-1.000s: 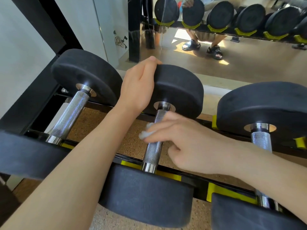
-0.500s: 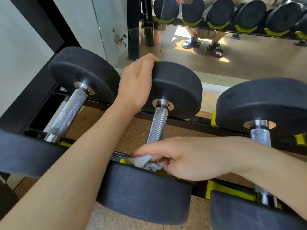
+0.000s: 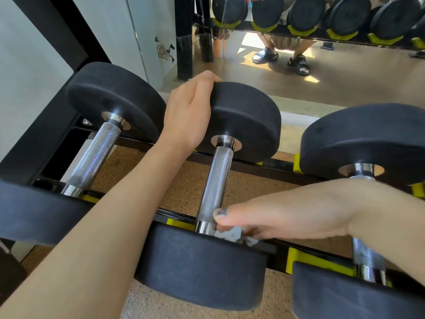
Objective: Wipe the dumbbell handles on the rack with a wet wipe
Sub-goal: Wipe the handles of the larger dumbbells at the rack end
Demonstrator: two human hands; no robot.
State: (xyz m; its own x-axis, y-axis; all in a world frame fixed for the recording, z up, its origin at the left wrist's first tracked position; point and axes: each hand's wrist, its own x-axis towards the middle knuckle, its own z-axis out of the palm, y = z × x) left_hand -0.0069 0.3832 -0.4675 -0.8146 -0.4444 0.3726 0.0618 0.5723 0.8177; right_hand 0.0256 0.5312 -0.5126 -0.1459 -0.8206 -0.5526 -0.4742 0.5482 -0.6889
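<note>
- Speckled cork-coloured flooring lies under a black dumbbell rack fitted with yellow saddles, with a wall mirror beyond it.
- Nearest: the right hand reaches across from the right, fingers curled under and thumb on top, pinching a crumpled white wet wipe against the near end of the middle handle, just beside the near black head.
- Change: a second ago the wipe sat near the handle's middle; half a second ago it had slid to the near collar, where it remains, the thumb now pressed on the knurling. By judgement, one full downward stroke is complete and this handle is close to done.
- Dark smudging shows on the thumbnail, possibly grime lifted from the metal.
- Left dumbbell handle and right dumbbell handle lie parallel, each well apart from the wipe; whether either is already cleaned cannot be told.
- Farther: the left hand grips the rim of the far head of the middle dumbbell, fingers curled over its top edge, unchanged across the three frames and steadying the weight.
- Farthest: the mirror reflects a row of dumbbells on yellow cradles and the person's sandalled feet; the right sandal carries small white lettering, seemingly "alo", mirrored and uncertain.
- No other writing is legible.
</note>
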